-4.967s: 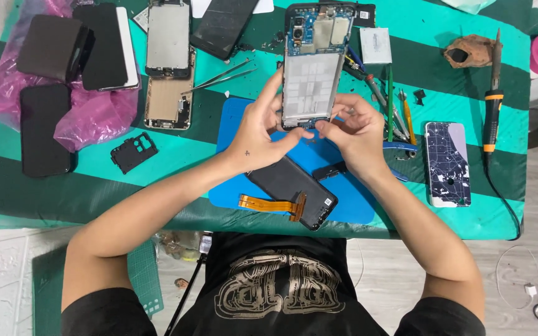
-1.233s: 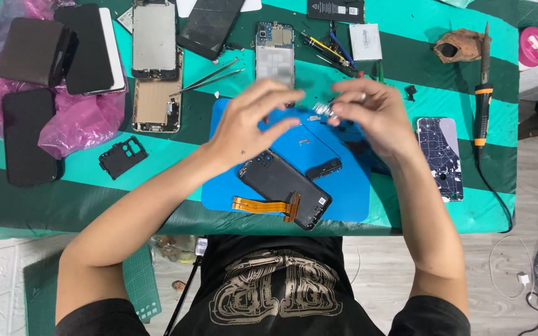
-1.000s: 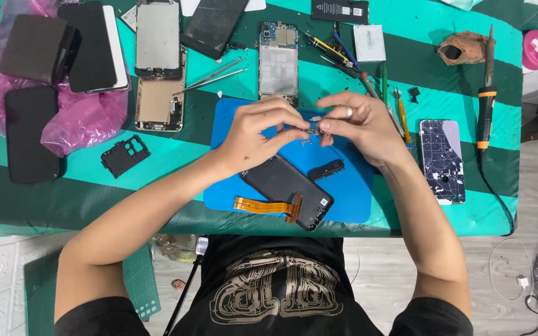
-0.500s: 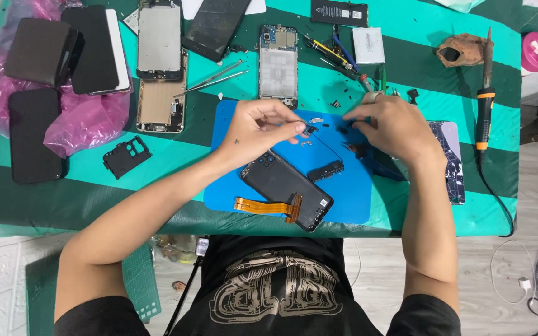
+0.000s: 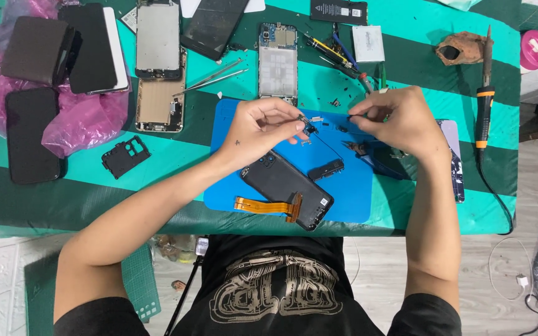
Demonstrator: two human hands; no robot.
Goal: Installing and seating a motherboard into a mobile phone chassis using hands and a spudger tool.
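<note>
Both hands work over the blue mat point(image 5: 231, 186): the left hand point(image 5: 263, 127) pinches a small dark part point(image 5: 309, 127) between thumb and fingertips, and the right hand point(image 5: 400, 121) is closed on a thin tool point(image 5: 357, 116) whose tip points toward that part; a fine dark wire seems to trail from the part down toward the mat. Judging by the layout, the strip-down is well along: the black back cover point(image 5: 287, 190) lies loose on the mat with an orange flex cable point(image 5: 263, 205) across it, a small black module point(image 5: 326, 169) sits beside it, and the bare phone frame point(image 5: 278, 62) rests just above the mat, emptied of its screen. Left to do, it seems, is dealing with the tiny part and putting everything back together. By count: one mat, one frame in work, two more opened phone bodies point(image 5: 159, 68) stacked at the left, one pair of tweezers point(image 5: 213, 74), one soldering iron point(image 5: 484, 87) at the right, one black bracket point(image 5: 126, 155), one pink bag point(image 5: 82, 118), and several dark phones at the far left.
</note>
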